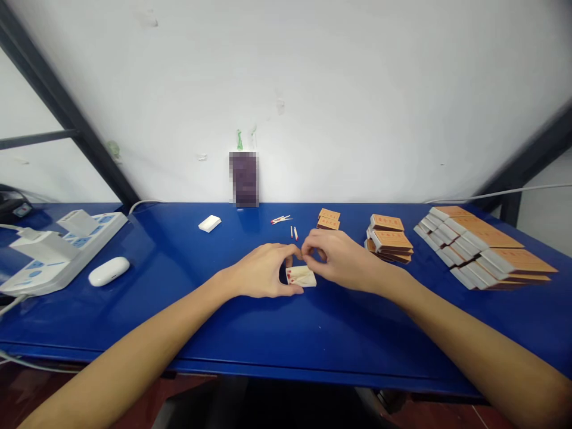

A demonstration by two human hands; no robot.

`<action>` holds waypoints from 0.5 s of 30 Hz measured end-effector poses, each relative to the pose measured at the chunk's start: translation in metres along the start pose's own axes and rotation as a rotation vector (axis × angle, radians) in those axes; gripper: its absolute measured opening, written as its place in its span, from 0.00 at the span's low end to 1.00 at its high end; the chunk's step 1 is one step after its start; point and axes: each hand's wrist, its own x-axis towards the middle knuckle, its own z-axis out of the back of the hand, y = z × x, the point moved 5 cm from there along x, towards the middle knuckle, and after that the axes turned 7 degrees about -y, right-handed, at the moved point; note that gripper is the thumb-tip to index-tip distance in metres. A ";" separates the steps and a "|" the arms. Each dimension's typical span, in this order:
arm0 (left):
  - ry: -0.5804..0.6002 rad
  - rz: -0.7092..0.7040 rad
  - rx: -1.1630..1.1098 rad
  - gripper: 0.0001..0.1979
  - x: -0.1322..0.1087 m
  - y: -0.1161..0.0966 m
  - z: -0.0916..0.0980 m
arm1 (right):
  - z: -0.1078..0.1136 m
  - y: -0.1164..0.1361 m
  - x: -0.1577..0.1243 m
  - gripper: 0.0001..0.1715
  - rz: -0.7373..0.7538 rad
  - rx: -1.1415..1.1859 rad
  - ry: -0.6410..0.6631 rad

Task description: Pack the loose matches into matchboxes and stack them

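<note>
A small white matchbox tray (308, 279) with red-tipped matches in it sits on the blue table before me. My left hand (266, 271) curls around its left end, thumb at the near edge and fingers at the far side. Over the tray's far right corner, my right hand (333, 256) has thumb and index finger pinched together; whatever is between them is too small to make out. Just beyond my hands lie two loose matches (294, 233), and farther back a little crossed group of matches (280, 220). Orange matchbox covers (329, 219) lie behind my right hand.
Matchboxes (389, 237) are piled right of centre, with a larger stack of matchboxes (487, 247) at far right. On the left are a white box (210, 223), a white earphone case (109, 271) and a power strip (100, 235) with plugs. A blurred dark object (246, 180) stands against the wall.
</note>
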 end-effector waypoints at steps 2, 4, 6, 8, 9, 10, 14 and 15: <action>0.016 0.009 -0.002 0.25 -0.001 0.005 0.004 | -0.009 -0.015 0.011 0.16 -0.019 -0.071 -0.044; 0.015 0.013 -0.046 0.27 -0.002 0.010 0.007 | -0.019 -0.027 0.024 0.26 -0.008 -0.182 -0.032; -0.023 0.033 -0.154 0.24 -0.001 0.018 0.010 | -0.028 -0.034 0.038 0.30 0.036 -0.269 0.050; -0.128 0.095 -0.242 0.19 0.002 0.033 0.015 | -0.033 -0.036 0.048 0.26 0.063 -0.300 0.163; -0.199 0.145 -0.232 0.18 0.004 0.044 0.017 | -0.033 -0.035 0.051 0.21 0.062 -0.302 0.210; -0.275 0.196 -0.174 0.17 0.007 0.055 0.021 | -0.032 -0.033 0.052 0.17 0.057 -0.302 0.242; -0.335 0.286 0.156 0.15 0.027 0.090 0.025 | -0.019 -0.023 0.041 0.17 0.033 -0.296 0.261; -0.314 0.284 0.189 0.17 0.035 0.095 0.025 | -0.017 -0.021 0.036 0.18 0.023 -0.291 0.258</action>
